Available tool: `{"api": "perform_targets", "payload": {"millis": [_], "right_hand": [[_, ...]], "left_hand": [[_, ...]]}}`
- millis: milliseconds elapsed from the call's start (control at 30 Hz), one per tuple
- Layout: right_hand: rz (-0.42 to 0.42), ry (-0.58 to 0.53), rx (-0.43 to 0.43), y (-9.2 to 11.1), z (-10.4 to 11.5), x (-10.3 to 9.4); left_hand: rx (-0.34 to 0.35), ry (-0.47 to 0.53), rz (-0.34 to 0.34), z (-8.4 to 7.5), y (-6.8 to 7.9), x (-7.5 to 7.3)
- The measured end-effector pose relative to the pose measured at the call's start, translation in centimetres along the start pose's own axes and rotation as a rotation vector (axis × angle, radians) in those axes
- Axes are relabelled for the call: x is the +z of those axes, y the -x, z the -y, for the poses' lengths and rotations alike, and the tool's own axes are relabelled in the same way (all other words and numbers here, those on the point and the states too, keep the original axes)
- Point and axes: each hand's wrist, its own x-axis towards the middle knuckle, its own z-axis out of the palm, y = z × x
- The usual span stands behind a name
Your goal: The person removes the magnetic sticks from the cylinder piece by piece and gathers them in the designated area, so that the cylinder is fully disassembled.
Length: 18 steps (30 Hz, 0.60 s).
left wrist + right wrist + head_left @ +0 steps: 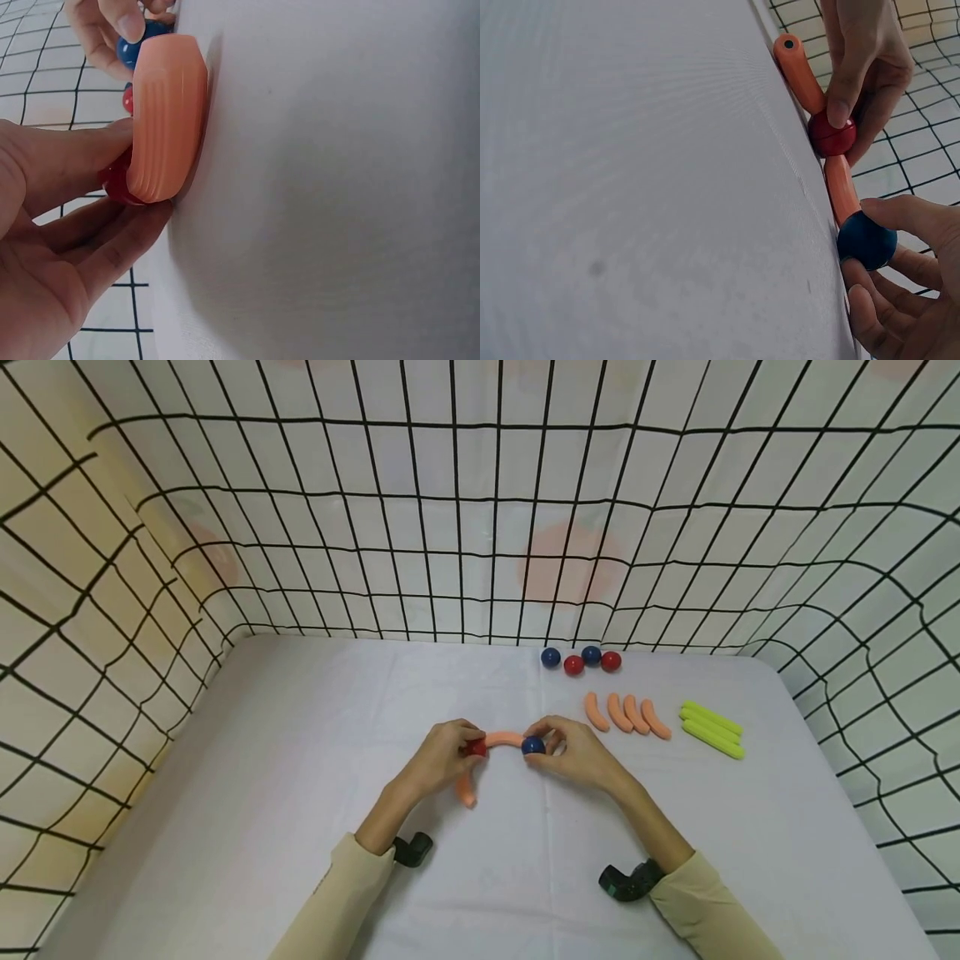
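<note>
My left hand [442, 756] pinches a red ball [832, 133] between thumb and fingers, low over the white table. One curved orange stick [466, 789] runs from that ball toward me; its near end shows a dark round dot in the right wrist view. A second curved orange stick [504, 739] bridges the red ball and a blue ball [533, 746]. My right hand [573, 752] holds the blue ball with thumb and fingertips at the stick's right end. In the left wrist view the near orange stick [169, 120] partly covers the red ball.
Two blue and two red balls [573, 665] lie at the table's back edge. Right of my hands are several loose curved orange sticks [633, 714] and several straight yellow-green sticks [711, 729]. A black wire grid [420, 497] fences the white table [300, 718] at back and sides.
</note>
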Motion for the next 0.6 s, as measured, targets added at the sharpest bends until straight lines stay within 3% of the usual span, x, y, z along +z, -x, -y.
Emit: {"api": "perform_targets", "payload": {"millis": [300,600], "right_hand": [[-0.027,-0.009,-0.004,0.05,0.07,-0.04],[-0.133,0.022,-0.024,-0.15,-0.19,0.30]], "left_hand": [[0.002,0.019,-0.006,0.11,-0.22,0.07],[0.064,0.075,0.074,0.25,0.03,-0.40]]}}
